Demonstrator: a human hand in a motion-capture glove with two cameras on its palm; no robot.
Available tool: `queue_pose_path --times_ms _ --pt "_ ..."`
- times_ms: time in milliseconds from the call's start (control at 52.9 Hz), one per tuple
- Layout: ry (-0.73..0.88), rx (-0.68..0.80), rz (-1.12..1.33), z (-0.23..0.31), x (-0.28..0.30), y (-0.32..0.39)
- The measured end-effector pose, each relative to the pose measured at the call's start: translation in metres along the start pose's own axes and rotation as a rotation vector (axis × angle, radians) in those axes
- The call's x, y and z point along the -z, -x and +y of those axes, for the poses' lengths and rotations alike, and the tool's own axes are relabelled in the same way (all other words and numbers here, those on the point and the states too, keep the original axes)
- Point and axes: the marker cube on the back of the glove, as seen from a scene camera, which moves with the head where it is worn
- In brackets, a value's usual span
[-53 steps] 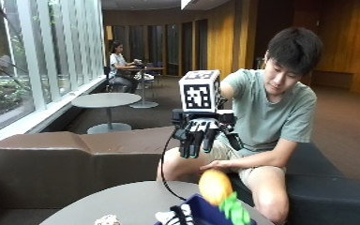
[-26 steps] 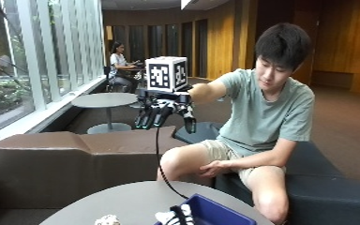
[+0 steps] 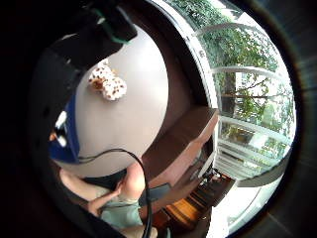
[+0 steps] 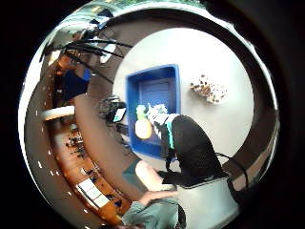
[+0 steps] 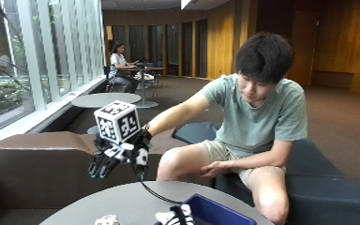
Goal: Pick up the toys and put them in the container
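Nearest the camera: blue container [image 5: 221, 213] sits on the round bench [image 5: 130, 201], at the edge closest to the seated person. Black-and-white striped toy [image 5: 179, 216] is draped over the container rim on the side facing bench centre. The thumb-side palm view shows a yellow-orange toy [image 4: 143, 129] and something green beside it already inside the container, at the same end as the striped one.

Remaining loose item: spotted plush toy [image 5: 108, 220], cream with brown spots, lying on the bare bench clear of the container, on the window side of it. Both palm views show the same thing: plush alone on the bench top, a gap of bare surface between it and the container wall. Its long axis is hard to call; in the little-finger-side palm view it reads as a two-lobed lump lying roughly parallel to the container's near wall, low confidence.

Above that: gloved right hand [image 5: 119, 158] hovers over the bench, on the window side of the container and further back than the plush. Fingers hang down, relaxed and spread, nothing in them. Arm is stretched out across from the container side.

Key relation for the next move, as I judge it: the plush lies below the hand and a bit toward the camera, on the same side of the container. So descend and come forward, no need to cross the container. Bare hand rests on the person's knee, well off the bench, not in play.

Risk: a grab from above may only catch one lobe.
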Motion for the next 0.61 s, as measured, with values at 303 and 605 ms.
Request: queue_pose_path --times_ms 303,605 --pt "0.077 -0.042 -0.048 -0.091 -0.140 -0.022" --pt "-0.098 -0.135 -0.111 -0.106 -0.243 -0.030"
